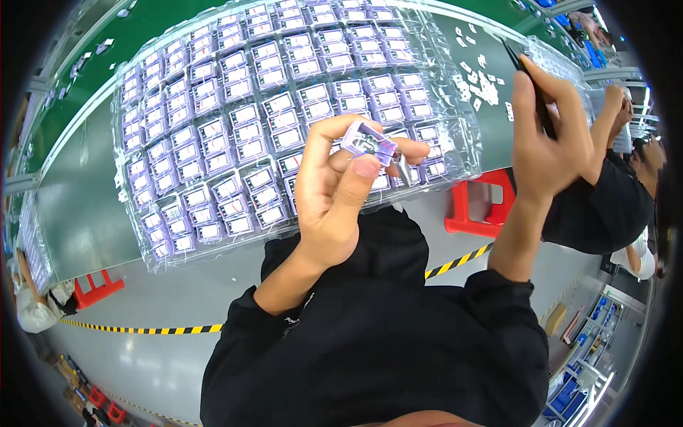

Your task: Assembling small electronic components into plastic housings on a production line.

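My left hand point(329, 203) pinches a small, open purple plastic casing point(368, 144) between thumb and fingers, with dark and light parts showing inside it. A shiny silvery piece point(404, 171) shows by its fingertips; whether the hand holds it, I cannot tell. Raised to the right, my right hand point(548, 135) grips black tweezers point(514, 57), tips pointing up and away from the casing. Beneath and beyond my left hand lies a clear plastic tray point(455, 153) filled with rows of similar purple casings point(274, 135), many with white rectangular pieces on them.
Small white pieces point(486, 91) lie scattered on the green table point(89, 192), right of the tray. A red stool point(462, 213) stands under the table's front edge, another red stool point(98, 290) at left. Co-workers sit on both sides, one point(597, 206) close at right.
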`<action>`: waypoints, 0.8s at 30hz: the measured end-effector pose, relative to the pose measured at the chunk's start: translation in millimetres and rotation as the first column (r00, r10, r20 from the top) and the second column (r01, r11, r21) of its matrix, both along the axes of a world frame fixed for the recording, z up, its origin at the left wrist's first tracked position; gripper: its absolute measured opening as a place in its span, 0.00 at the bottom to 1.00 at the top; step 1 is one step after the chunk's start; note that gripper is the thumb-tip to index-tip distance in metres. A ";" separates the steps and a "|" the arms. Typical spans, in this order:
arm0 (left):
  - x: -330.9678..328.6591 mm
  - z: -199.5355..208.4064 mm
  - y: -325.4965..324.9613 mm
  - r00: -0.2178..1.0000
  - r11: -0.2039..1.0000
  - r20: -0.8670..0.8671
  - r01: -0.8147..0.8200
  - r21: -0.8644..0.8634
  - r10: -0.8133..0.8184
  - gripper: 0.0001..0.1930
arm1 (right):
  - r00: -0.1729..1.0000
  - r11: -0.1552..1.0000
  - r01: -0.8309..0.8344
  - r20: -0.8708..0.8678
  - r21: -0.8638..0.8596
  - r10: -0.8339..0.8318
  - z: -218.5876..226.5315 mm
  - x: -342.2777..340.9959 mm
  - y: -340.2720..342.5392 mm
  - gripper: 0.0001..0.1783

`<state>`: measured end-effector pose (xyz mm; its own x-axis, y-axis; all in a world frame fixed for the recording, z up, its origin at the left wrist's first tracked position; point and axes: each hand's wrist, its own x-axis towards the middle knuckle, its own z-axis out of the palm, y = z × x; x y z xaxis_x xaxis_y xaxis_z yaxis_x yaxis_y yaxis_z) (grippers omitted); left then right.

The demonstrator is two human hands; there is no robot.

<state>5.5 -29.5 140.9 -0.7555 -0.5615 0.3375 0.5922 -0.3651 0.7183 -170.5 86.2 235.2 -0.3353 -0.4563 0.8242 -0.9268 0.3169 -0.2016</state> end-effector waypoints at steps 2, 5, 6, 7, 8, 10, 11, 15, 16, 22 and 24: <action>-0.6 -1.9 -1.0 1.000 1.000 -0.003 -0.012 -0.016 0.011 0.14 | 0.977 0.981 0.186 0.096 0.050 -0.190 -23.5 -29.4 14.6 0.08; -1.8 1.2 0.1 1.000 1.000 -0.010 -0.012 0.003 0.012 0.14 | 0.884 0.926 0.181 0.357 0.331 -0.300 -52.9 -61.3 49.5 0.10; -2.6 2.2 0.9 1.000 1.000 -0.014 -0.006 0.010 0.006 0.14 | 0.817 0.940 0.108 0.509 0.325 -0.270 -59.3 -64.9 58.2 0.11; -2.2 2.7 1.4 1.000 1.000 -0.013 -0.003 0.016 0.003 0.15 | 0.842 0.924 0.176 0.434 0.341 -0.321 -62.4 -62.6 60.4 0.09; -2.7 3.3 2.0 1.000 1.000 -0.006 -0.004 0.016 0.004 0.15 | 0.834 0.892 0.228 0.395 0.391 -0.386 -61.6 -60.3 62.7 0.09; -5.5 3.9 2.3 0.989 0.989 0.072 -0.121 -0.080 0.127 0.18 | 0.765 0.819 0.289 0.394 0.496 -0.509 -55.9 -58.8 64.1 0.09; -5.7 0.4 1.6 0.986 0.984 0.077 -0.141 -0.108 0.150 0.18 | 0.759 0.817 0.293 0.399 0.497 -0.515 -52.9 -56.2 64.3 0.09; -1.8 1.4 -2.1 0.995 0.999 0.091 0.029 0.025 -0.031 0.15 | 0.684 0.873 0.264 0.559 0.410 -0.469 -42.4 -38.4 60.9 0.13; -1.9 0.9 -3.2 0.995 1.000 0.091 0.026 0.006 -0.026 0.15 | 0.647 0.938 0.154 0.685 0.312 -0.334 -35.1 -19.4 50.4 0.13; -1.3 6.3 3.6 0.996 0.999 0.094 0.005 0.053 -0.010 0.16 | 0.204 0.905 -0.383 0.939 -0.183 0.276 -32.9 70.1 13.0 0.14; -1.1 7.0 3.8 0.993 0.999 0.115 -0.004 0.054 -0.002 0.17 | 0.133 0.868 -0.335 0.894 -0.365 0.427 -45.9 77.9 3.4 0.13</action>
